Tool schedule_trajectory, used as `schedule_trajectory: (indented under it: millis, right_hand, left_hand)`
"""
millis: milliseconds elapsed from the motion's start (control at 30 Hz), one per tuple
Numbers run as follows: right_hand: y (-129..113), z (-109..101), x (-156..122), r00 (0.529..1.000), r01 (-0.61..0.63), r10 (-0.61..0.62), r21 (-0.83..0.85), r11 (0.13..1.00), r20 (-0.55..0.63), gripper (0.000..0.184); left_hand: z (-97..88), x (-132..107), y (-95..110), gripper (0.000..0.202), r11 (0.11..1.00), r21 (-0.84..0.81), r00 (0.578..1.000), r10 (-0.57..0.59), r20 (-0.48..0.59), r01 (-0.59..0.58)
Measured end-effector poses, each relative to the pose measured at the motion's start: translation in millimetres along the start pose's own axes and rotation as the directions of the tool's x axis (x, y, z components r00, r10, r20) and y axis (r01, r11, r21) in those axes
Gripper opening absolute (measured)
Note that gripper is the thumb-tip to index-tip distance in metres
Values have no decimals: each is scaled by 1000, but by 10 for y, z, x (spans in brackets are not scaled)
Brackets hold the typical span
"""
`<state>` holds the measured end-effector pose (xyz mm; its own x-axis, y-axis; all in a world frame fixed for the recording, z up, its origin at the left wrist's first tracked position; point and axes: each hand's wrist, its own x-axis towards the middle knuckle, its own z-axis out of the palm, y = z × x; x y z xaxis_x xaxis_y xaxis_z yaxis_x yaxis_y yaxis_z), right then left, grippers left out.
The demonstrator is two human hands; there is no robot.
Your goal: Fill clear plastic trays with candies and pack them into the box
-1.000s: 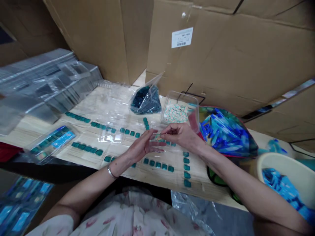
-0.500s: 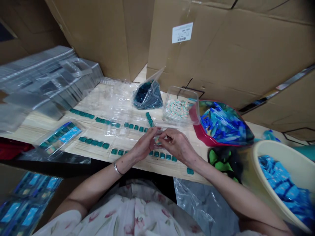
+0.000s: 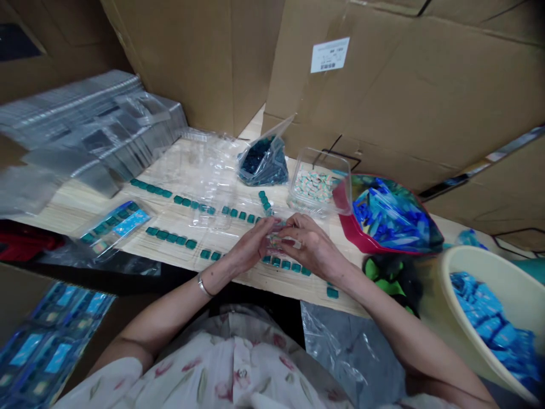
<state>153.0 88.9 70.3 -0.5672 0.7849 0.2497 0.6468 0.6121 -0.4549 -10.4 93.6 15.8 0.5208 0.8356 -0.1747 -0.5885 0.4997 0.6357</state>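
My left hand (image 3: pixel 249 250) and my right hand (image 3: pixel 309 245) meet above the wooden table (image 3: pixel 68 201), fingers curled round a small clear plastic pack (image 3: pixel 279 241) holding pale tiles. Both hands grip it from either side. Rows of small teal square tiles (image 3: pixel 170 236) lie on the table under and left of my hands. A clear blister tray (image 3: pixel 208 213) rests just left of my left hand.
A bag of dark teal tiles (image 3: pixel 264 162) and a clear tub of pale tiles (image 3: pixel 317 184) stand behind my hands. A red basin of blue packets (image 3: pixel 389 213) and a cream bowl (image 3: pixel 481 307) sit right. Stacked clear trays (image 3: pixel 76 125) and filled packs (image 3: pixel 114 224) lie left. Cardboard boxes (image 3: pixel 404 85) wall the back.
My hands have drawn together and nearer to me, closing on the small clear pack. The view has tilted down and shifted slightly.
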Motion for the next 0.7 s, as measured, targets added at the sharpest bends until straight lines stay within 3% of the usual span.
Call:
schedule_trajectory:
  millis: [233, 367, 533, 633, 700]
  right_hand:
    - [-16, -21, 25, 991, 112, -110, -23, 993, 72, 16]
    - [-48, 7, 29, 985, 129, -112, -128, 983, 135, 17]
    - [-119, 1, 33, 989, 102, -79, -180, 978, 127, 18]
    - [67, -178, 137, 999, 39, -36, -141, 989, 28, 18]
    - [367, -354, 269, 997, -57, 46, -172, 983, -67, 19]
  left_hand:
    - [-43, 4, -10, 28, 1000, 14, 999, -24, 22, 24]
    - [-33, 15, -18, 26, 999, -13, 999, -32, 17, 32]
    - [14, 33, -14, 27, 1000, -25, 1000, -11, -12, 11]
    - [27, 21, 25, 30, 999, 0, 999, -35, -26, 35]
    - [22, 4, 57, 32, 997, 27, 997, -65, -51, 66]
